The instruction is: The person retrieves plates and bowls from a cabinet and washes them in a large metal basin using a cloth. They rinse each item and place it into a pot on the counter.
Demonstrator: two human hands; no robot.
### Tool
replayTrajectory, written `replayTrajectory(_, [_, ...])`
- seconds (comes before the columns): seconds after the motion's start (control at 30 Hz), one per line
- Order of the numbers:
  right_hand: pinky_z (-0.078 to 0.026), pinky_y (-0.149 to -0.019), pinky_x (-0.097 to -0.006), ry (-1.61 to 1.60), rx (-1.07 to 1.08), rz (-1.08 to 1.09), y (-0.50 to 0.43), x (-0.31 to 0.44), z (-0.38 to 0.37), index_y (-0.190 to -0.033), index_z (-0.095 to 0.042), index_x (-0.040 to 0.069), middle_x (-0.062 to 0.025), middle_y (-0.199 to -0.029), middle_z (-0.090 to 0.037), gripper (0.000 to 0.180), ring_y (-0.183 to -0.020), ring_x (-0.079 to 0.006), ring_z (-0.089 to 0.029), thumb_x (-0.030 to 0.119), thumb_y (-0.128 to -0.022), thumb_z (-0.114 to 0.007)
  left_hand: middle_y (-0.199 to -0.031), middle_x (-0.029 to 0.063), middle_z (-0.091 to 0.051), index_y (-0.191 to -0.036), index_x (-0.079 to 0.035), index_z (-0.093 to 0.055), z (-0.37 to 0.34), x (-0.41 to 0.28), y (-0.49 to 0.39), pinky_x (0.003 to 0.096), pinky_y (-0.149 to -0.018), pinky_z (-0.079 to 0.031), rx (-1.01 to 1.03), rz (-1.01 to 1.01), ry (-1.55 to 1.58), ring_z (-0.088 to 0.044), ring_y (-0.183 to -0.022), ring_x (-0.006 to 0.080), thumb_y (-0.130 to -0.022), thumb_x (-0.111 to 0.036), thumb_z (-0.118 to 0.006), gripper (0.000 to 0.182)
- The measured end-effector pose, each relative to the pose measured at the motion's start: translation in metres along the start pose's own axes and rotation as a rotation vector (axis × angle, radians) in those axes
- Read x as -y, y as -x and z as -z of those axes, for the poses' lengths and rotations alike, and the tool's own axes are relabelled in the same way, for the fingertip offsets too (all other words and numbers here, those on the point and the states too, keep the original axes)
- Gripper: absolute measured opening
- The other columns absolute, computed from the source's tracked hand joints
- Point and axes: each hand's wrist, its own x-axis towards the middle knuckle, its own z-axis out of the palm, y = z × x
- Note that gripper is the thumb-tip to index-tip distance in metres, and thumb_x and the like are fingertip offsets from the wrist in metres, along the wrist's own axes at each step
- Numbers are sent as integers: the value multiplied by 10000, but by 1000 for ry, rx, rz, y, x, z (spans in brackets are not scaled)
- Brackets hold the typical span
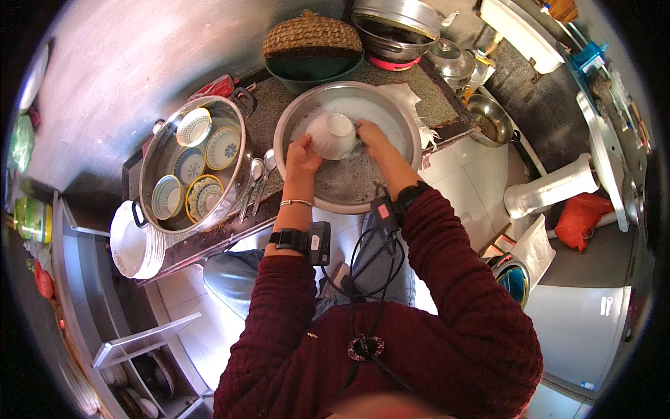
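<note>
A wide metal basin [413, 120] of sudsy water stands before me on the counter. Over the water a white bowl [332, 137] is tilted with its foot ring upward. My left hand [303, 156] grips the bowl's left edge. At the bowl's right side is my right hand [370, 137], fingers bent; whether it holds a cloth or scrubber there cannot be made out. To the left, a large metal pot [241, 173] holds several patterned bowls, among them a blue-flowered one [222, 148]. Metal spoons [256, 178] lie between pot and basin.
Stacked white plates [131, 241] sit at the counter's left edge, touching the pot. Behind the basin stand a green tub [314, 76] with a woven basket [312, 39] and a lidded metal pan [392, 44]. A white cloth [405, 99] lies right of the basin.
</note>
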Motion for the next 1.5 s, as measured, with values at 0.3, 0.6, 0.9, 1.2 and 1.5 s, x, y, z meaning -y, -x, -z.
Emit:
replayTrajectory(0.3, [-455, -754, -381, 377, -109, 580, 50, 52, -5, -901, -632, 40, -159, -857, -617, 223, -814, -315, -572, 98, -788, -449, -1002, 66, -600, -1055, 2, -553, -14, -1, 17, 304, -829, -440, 178, -102, -182, -565, -915, 178, -909, -133, -395, 254])
replayTrajectory(0.6, [-406, -870, -393, 646, -69, 1213, 50, 37, -15, -990, -617, 53, -153, -997, -619, 266, -956, -301, -562, 209, -840, -462, -960, 74, -626, -982, -29, -596, 12, 5, -3, 326, -763, -488, 244, -18, -361, -603, -866, 204, -866, -179, -455, 236])
replayTrajectory(0.9, [-428, -793, -428, 890, -124, 713, 38, 7, 37, -879, -620, 23, -208, -954, -602, 314, -881, -348, -570, 304, -831, -488, -830, 64, -619, -918, -40, -593, -4, 15, 0, 355, -670, -475, -64, -126, -530, -597, -768, 202, -829, -107, -484, 156])
replayTrajectory(1.2, [-478, -453, -330, 281, 147, -186, 77, 53, 39, -1014, -555, 55, -143, -873, -601, 521, -536, -246, -599, 532, -807, -528, -856, 184, -615, -988, -71, -609, -38, 38, 42, 392, -711, -459, 246, -699, -1467, -597, -796, 339, -823, -106, -519, 191])
replayTrajectory(1.5, [-554, -602, -394, 162, 323, -201, 92, 87, 45, -1271, -352, 85, -170, -1142, -468, 683, -681, -252, -608, 405, -740, -638, -915, 158, -615, -1019, -44, -581, -38, 51, 58, 331, -747, -461, 333, -774, -1364, -598, -824, 259, -830, -29, -500, 206])
